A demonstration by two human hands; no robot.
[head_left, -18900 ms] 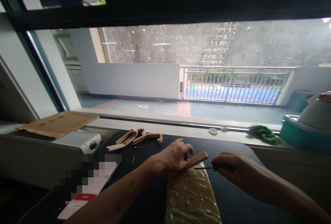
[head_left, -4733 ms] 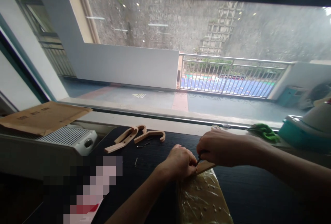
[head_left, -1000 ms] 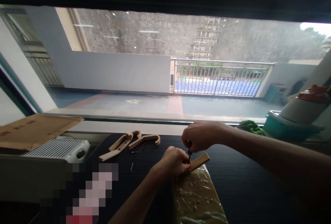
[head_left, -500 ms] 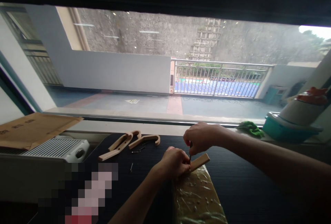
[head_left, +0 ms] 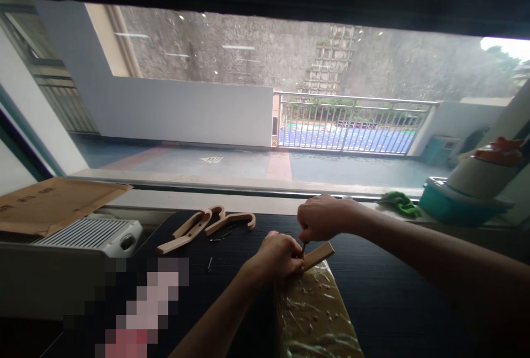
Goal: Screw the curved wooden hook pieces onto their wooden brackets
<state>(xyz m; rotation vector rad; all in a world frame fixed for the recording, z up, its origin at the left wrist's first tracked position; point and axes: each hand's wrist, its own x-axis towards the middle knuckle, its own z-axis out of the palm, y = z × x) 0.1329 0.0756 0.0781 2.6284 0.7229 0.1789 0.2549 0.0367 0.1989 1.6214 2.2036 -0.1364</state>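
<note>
My left hand (head_left: 278, 255) is closed on one end of a short wooden piece (head_left: 318, 254), pressing it onto a plastic-wrapped yellowish board (head_left: 314, 316) on the black table (head_left: 393, 292). My right hand (head_left: 321, 218) is fisted just above it, gripping a thin dark screwdriver (head_left: 303, 247) that stands upright with its tip on the wooden piece. Only the shaft shows below the fist.
Wooden hooks (head_left: 194, 225) (head_left: 232, 220) and a few dark screws (head_left: 210, 262) lie at the table's back left. A white heater (head_left: 89, 232) under brown cardboard (head_left: 49, 203) stands left. On the window sill are a green cloth (head_left: 398, 203) and a teal container (head_left: 459, 206).
Both hands stay on the wooden piece. The right fist with the screwdriver shifted slightly, and the view tilted a little.
</note>
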